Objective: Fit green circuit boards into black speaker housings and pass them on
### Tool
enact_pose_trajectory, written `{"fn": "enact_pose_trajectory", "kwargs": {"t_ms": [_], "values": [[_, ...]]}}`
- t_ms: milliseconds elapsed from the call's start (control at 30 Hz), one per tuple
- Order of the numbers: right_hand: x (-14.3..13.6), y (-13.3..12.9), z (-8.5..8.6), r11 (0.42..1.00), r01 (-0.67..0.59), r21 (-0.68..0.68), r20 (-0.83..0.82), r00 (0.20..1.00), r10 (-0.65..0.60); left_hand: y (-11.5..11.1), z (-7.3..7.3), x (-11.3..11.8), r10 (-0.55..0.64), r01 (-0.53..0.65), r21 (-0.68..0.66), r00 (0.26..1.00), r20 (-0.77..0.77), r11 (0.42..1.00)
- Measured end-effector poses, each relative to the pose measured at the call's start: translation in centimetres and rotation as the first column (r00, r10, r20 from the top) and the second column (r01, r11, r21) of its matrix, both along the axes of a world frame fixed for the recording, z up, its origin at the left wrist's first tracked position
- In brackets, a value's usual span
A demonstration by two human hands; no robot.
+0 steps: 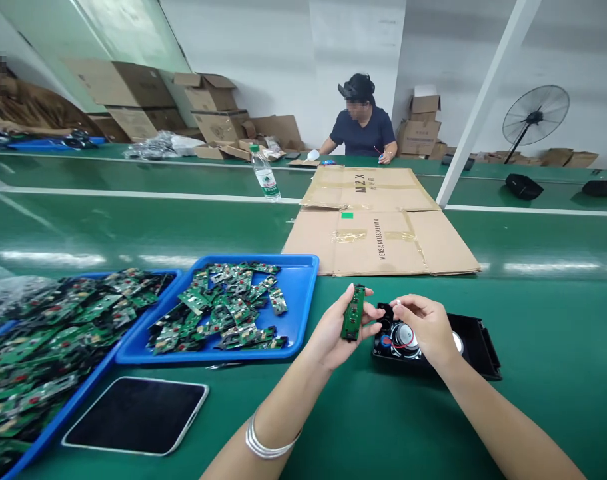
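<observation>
My left hand (333, 327) is closed around a narrow green circuit board (353, 313), its fingers wrapped along both long edges. Just to the right, my right hand (428, 327) pinches a small white piece (398, 304) between thumb and forefinger; it looks like a wire connector. Beneath that hand lies an open black speaker housing (483, 350). Inside it show a round silver speaker magnet (402, 333), red wire and a small blue part (386, 341). Part of the housing is hidden by my right hand and forearm.
On the left, a blue tray (308, 293) and a fuller blue tray (58, 407) hold many circuit boards. A tablet (138, 415) lies in front. Flattened cardboard (378, 227) and a water bottle (266, 175) are farther back. A person (366, 130) sits across the table.
</observation>
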State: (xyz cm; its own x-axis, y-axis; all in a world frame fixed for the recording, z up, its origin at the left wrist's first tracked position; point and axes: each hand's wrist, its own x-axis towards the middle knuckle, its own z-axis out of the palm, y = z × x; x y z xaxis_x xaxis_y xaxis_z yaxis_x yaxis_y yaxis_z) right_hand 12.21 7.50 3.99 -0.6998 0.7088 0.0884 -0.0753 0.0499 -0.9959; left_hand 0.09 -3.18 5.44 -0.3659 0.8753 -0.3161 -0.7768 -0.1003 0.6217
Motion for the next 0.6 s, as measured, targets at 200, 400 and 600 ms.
{"fn": "enact_pose_trajectory", "kwargs": {"t_ms": [200, 400, 600], "values": [[1.0, -1.2, 1.5, 0.971, -0.164, 0.176, 0.088, 0.985, 0.15, 0.1, 0.1, 0.7, 0.057, -0.052, 0.062, 0.995, -0.079, 0.997], [1.0, -2.9, 1.8, 0.871, -0.287, 0.399, 0.158, 0.957, 0.242, 0.0, 0.3, 1.4, 0.146, -0.138, 0.061, 0.975, -0.167, 0.989], [0.8, -3.6, 1.4, 0.823, -0.261, 0.504, 0.149, 0.965, 0.215, -0.3, 0.6, 2.2, 0.244, -0.216, 0.131, 0.933, -0.264, 0.968]]}}
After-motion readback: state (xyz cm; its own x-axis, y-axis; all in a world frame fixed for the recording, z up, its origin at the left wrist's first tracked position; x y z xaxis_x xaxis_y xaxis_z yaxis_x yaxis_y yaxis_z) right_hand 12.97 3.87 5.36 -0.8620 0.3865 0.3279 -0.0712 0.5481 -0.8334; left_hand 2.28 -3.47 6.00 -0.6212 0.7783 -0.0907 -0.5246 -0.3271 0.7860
